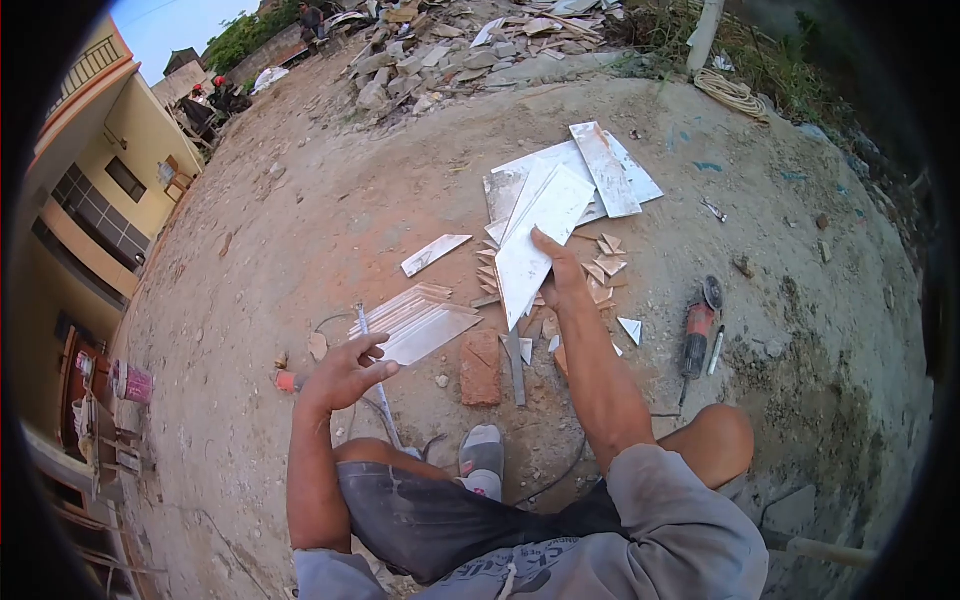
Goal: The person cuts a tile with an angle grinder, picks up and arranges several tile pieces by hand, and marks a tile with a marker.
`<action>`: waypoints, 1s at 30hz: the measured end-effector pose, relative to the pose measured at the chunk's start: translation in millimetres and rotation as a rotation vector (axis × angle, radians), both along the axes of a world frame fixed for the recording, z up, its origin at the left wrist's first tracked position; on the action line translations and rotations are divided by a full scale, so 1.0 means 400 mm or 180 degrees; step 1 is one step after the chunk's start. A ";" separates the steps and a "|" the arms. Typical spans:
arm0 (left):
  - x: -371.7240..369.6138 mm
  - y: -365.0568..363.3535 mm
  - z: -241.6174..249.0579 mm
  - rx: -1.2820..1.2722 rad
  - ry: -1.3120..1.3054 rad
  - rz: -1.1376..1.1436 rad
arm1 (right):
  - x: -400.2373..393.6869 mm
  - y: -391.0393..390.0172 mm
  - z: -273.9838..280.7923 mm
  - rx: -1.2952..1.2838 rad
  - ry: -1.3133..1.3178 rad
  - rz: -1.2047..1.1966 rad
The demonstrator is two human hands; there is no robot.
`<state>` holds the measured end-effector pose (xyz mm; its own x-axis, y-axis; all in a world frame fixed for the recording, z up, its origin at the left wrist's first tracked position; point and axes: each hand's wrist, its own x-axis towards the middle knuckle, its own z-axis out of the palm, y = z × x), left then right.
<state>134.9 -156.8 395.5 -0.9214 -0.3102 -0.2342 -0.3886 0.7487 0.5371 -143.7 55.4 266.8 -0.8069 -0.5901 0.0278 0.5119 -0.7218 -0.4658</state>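
Note:
My right hand (563, 272) grips a white cut tile (543, 238) with slanted ends, thumb on top and fingers hidden beneath. It is held tilted above small triangular offcuts (608, 262) and in front of larger white tiles (613, 180) lying on the dirt. My left hand (348, 375) has its fingers apart and holds nothing. It hovers by the near left edge of a fanned row of cut tiles (430, 330). A red brick (481, 368) lies between the hands, with a flat grey bar (516, 365) beside it.
An angle grinder (698, 330) lies on the right, next to a white marker-like stick (716, 350). Its cord (560, 475) runs near my foot (482, 455). A single tile strip (436, 255) lies ahead. Rubble (440, 65) is piled farther back, and a bucket (132, 382) stands far left.

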 end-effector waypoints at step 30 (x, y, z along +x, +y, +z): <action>-0.087 -0.062 -0.075 0.0574 -0.0982 0.0608 | -0.371 0.106 -0.542 0.3576 -0.0800 -0.0875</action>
<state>100.1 -181.8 365.3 -0.7290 -0.3977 -0.5571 -0.6751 0.5518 0.4896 -292.2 97.9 50.1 -0.8193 0.0118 -0.5732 0.5711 -0.0721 -0.8177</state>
